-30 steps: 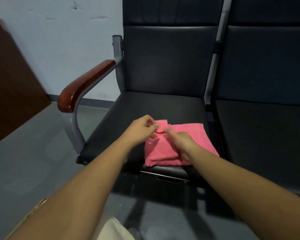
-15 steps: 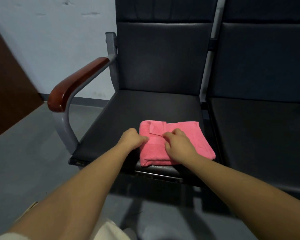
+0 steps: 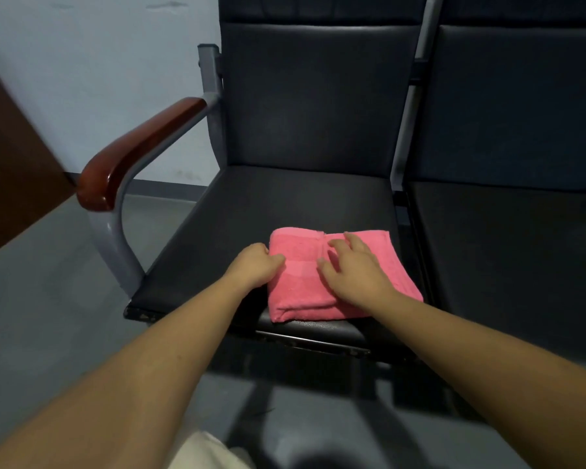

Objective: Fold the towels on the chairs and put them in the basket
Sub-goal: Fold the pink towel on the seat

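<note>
A folded pink towel (image 3: pixel 298 286) lies near the front edge of the left black chair seat (image 3: pixel 251 211). My left hand (image 3: pixel 256 264) is curled at the towel's left edge, its fingertips touching the fold. My right hand (image 3: pixel 352 270) lies flat on top of the towel with fingers spread, pressing it down. No basket is in view.
A wooden armrest (image 3: pixel 132 154) on a grey metal frame stands to the left of the seat. A second black seat (image 3: pixel 508 252) adjoins on the right. A brown wooden panel (image 3: pixel 11 164) leans at the far left. Grey floor (image 3: pixel 48 299) lies below.
My left hand let go of the towel's upper flap and dropped to its left edge. My right hand opened flat onto the towel, which now lies smoother.
</note>
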`<state>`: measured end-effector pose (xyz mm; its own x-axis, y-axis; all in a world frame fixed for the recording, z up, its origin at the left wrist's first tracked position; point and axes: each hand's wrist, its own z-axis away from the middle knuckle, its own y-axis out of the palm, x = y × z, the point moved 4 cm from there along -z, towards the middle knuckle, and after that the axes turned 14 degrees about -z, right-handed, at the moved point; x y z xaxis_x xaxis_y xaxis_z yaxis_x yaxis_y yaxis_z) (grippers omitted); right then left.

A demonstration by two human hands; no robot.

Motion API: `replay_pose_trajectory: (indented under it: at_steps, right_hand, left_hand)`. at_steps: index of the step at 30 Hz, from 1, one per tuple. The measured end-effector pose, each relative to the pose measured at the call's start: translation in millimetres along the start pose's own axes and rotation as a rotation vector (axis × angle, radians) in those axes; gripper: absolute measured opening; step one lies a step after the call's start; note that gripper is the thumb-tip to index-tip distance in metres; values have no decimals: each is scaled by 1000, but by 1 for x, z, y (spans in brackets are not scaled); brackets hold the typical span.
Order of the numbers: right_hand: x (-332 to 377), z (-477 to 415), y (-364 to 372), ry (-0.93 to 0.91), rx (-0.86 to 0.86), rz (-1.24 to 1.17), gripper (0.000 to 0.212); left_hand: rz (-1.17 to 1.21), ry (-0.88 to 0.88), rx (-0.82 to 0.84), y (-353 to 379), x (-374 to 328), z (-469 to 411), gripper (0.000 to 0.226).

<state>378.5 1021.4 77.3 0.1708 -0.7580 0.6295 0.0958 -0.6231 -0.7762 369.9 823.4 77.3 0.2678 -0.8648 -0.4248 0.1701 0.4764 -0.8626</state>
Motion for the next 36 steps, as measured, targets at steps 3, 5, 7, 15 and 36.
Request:
replay_pose_trajectory:
  at_steps: [3, 5, 7, 15, 36]
  right_hand:
    - [6, 15, 6, -72, 87, 61, 52]
    - [5, 22, 19, -17, 169, 49, 54]
    - [9, 23, 26, 36, 175, -94, 52]
    - [14, 9, 10, 564, -27, -1464, 52]
    - [-18, 5, -21, 612, -156, -1018, 28]
  left_hand:
    - [34, 6, -70, -5, 0, -1, 29]
    - [55, 11, -120, -12, -1, 1, 27]
    - [72, 31, -162, -20, -4, 6, 20]
    - [429, 169, -186, -42, -62, 39, 20]
    - [231, -102, 115, 25, -40, 3, 48]
